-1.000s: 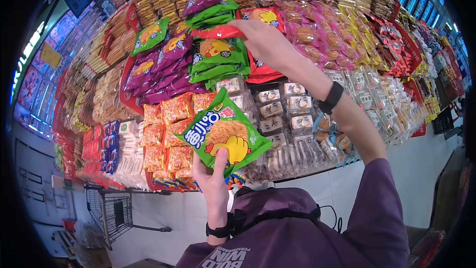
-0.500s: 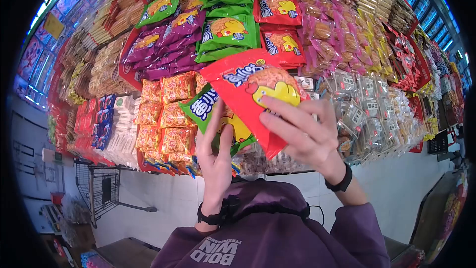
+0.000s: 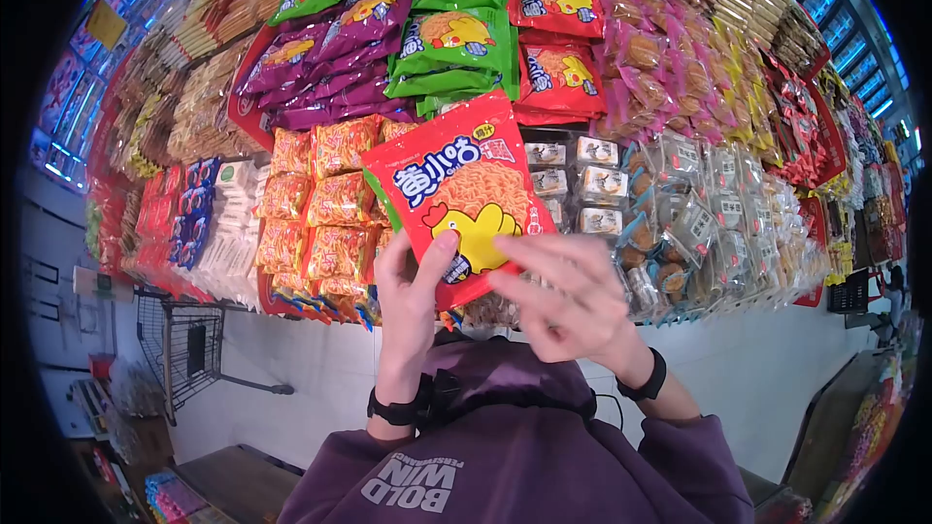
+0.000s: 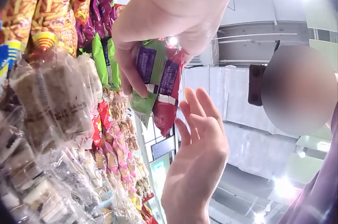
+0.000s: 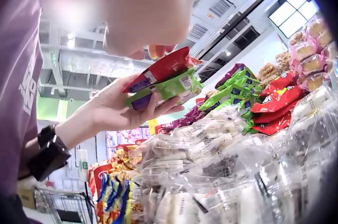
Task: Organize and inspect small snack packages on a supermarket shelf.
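Head view gives me the best look at this one. I've got the red packet [image 3: 476, 194] up in front of the person's chest, in the left hand [image 3: 408, 301], chicken picture facing the camera and the whole thing a bit tilted. Thumb's pressed over its lower front. There's a green packet [image 5: 177, 88] tucked right behind it, and the right wrist view shows the two lying face to back in that same grip, with the left fingers wrapped under the green one. So left grip is closed on both.

Right hand [image 3: 578, 306] is released, fingers loose and a bit spread, right by the lower edge of the red packet. Head view has the fingertips overlapping it, but I honestly can't tell if they touch.

Behind the held packets is a packed display: purple packets [image 3: 335, 58] on the left, a green stack [image 3: 451, 44] in the middle, a red stack [image 3: 558, 78] just right of that. Nearer the person sit orange packets [image 3: 340, 204] and clear packs with white labels [image 3: 599, 184]. A shopping cart [image 3: 184, 349] stands on the floor off to the left, and both wrists have black bands [image 3: 643, 378] on.
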The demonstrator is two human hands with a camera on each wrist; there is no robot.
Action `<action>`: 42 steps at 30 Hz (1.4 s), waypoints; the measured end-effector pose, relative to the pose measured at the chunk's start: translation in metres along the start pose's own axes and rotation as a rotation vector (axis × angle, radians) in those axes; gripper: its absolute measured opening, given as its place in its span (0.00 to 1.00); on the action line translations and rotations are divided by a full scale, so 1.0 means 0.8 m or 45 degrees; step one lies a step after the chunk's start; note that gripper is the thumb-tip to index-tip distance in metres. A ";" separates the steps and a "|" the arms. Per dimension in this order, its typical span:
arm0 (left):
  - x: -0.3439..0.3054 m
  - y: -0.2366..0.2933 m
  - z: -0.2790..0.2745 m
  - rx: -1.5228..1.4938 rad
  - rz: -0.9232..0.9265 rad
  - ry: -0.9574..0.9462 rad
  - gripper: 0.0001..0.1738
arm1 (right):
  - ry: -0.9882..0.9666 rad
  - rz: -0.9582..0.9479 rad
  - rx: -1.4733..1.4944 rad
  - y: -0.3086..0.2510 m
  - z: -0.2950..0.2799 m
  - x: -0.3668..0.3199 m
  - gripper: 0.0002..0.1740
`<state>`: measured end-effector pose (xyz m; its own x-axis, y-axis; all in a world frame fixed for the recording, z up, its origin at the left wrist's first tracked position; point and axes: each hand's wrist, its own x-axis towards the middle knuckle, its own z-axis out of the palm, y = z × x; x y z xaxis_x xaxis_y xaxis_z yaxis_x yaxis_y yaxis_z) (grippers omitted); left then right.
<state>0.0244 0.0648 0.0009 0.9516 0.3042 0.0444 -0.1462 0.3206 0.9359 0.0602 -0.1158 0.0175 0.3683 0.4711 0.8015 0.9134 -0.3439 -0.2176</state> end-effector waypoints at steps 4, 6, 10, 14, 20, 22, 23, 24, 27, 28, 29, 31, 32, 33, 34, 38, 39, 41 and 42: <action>-0.002 0.005 -0.009 0.118 0.060 -0.107 0.15 | 0.215 0.736 0.405 0.002 -0.011 0.018 0.21; -0.003 0.006 -0.009 0.124 0.078 -0.189 0.16 | 0.210 1.057 0.796 0.002 -0.008 0.019 0.24; -0.004 0.002 -0.018 0.252 0.148 -0.253 0.16 | 0.091 1.096 1.062 0.009 -0.007 0.008 0.26; -0.006 0.000 -0.023 0.245 0.187 -0.306 0.17 | 0.121 0.987 1.132 0.014 -0.001 -0.007 0.27; -0.006 -0.004 -0.024 0.275 0.271 -0.250 0.18 | 0.132 1.063 1.210 0.009 0.001 0.000 0.27; -0.006 -0.001 -0.022 0.289 0.248 -0.211 0.17 | 0.120 1.100 1.201 0.006 -0.001 0.007 0.26; -0.009 0.001 -0.020 0.300 0.228 -0.191 0.17 | 0.114 1.129 1.202 0.003 -0.001 0.006 0.25; -0.008 0.002 -0.014 0.265 0.249 -0.142 0.14 | 0.036 1.106 1.043 0.006 0.000 0.004 0.28; -0.008 0.005 -0.006 0.211 0.119 -0.092 0.13 | 0.236 1.269 1.298 -0.004 0.001 0.007 0.33; -0.007 0.004 -0.004 0.168 0.055 -0.122 0.11 | 0.226 1.273 1.276 -0.002 0.001 0.004 0.35; -0.005 0.005 -0.001 0.157 0.051 -0.132 0.11 | 0.245 1.267 1.252 -0.002 0.000 0.003 0.35; -0.004 0.005 0.007 0.132 0.034 -0.147 0.11 | 0.276 1.267 1.201 -0.002 -0.001 0.002 0.33; -0.003 0.002 0.010 0.126 0.032 -0.132 0.11 | 0.263 1.283 1.162 -0.001 -0.004 0.000 0.32; -0.003 -0.002 0.011 0.119 0.032 -0.112 0.11 | 0.259 1.145 0.893 0.000 -0.005 -0.002 0.32; -0.002 -0.003 0.012 0.111 0.032 -0.088 0.11 | 0.248 1.002 0.628 0.002 -0.005 -0.005 0.32; -0.002 0.000 0.019 0.073 0.065 0.032 0.12 | -0.033 0.480 0.116 0.004 -0.023 -0.003 0.44; -0.002 0.001 0.020 0.130 0.091 0.010 0.12 | -0.141 0.393 0.094 0.001 -0.027 -0.001 0.46; -0.003 0.001 0.024 0.247 0.138 -0.048 0.12 | -0.180 0.447 0.147 -0.007 -0.014 -0.003 0.49; -0.004 -0.005 0.022 0.373 0.230 -0.106 0.12 | -0.155 0.475 0.138 -0.009 -0.005 -0.007 0.49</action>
<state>0.0269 0.0470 0.0030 0.9380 0.2542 0.2355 -0.2420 -0.0061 0.9703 0.0507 -0.1191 0.0165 0.6897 0.4250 0.5862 0.7239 -0.4249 -0.5436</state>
